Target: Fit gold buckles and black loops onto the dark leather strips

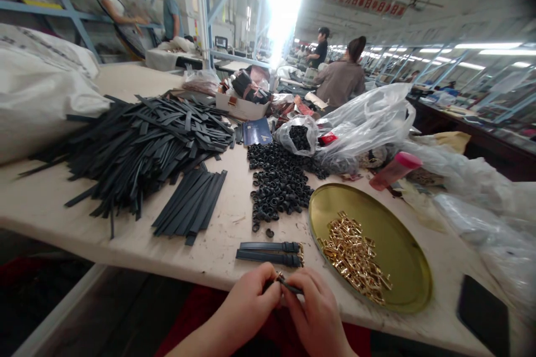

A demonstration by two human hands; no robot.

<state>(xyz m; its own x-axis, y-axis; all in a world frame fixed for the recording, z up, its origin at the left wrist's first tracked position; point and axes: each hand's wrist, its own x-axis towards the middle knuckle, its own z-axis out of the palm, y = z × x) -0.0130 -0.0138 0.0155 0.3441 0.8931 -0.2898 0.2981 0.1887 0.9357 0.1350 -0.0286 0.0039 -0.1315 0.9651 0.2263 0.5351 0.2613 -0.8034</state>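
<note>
Close to the table's front edge, my left hand (258, 291) and my right hand (313, 302) meet with fingers pinched. Both grip a short dark strap (292, 288), and a bit of gold metal shows at its upper end; the fingers hide most of it. Just beyond them lie two dark straps with gold buckles (268, 254) and loops, side by side. To the right, a gold oval tray (402, 256) bears a heap of loose gold buckles (355, 256). Small black strap loops (278, 181) are piled further back, beyond the buckled straps.
A neat bundle of flat black strips (190, 203) lies left, before a large loose heap of strips (159, 134). Plastic bags (364, 122), a pink-capped bottle (396, 170) and a dark phone-like slab (483, 312) occupy the right. Several people stand or sit beyond the table.
</note>
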